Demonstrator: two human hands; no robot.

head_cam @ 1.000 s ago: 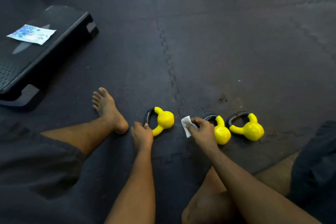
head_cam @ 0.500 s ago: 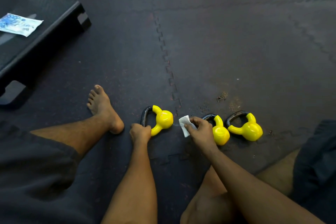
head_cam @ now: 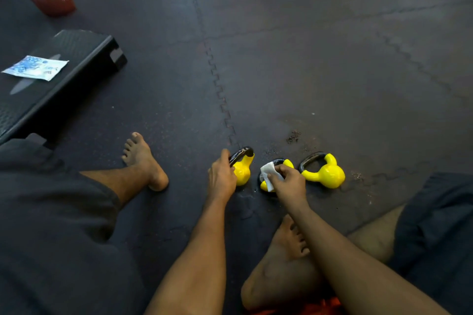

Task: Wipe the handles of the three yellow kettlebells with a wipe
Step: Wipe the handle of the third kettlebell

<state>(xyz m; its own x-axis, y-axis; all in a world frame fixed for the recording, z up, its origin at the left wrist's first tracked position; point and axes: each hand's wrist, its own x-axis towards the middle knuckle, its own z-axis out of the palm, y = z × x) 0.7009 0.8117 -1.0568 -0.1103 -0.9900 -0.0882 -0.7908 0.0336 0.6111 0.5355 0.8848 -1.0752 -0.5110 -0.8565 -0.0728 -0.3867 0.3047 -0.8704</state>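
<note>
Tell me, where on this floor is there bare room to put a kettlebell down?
The mat beyond the three kettlebells is wide and bare. Another free patch lies between the bare foot and the left hand. It is crowded around the middle kettlebell, where the right hand holds the wipe.

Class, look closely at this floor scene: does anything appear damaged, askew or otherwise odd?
Yes. The floor mat has a small crumbly, rust-coloured scuffed patch just beyond the kettlebells, where its surface looks broken up. Also, the right kettlebell lies on its side rather than upright.
</note>
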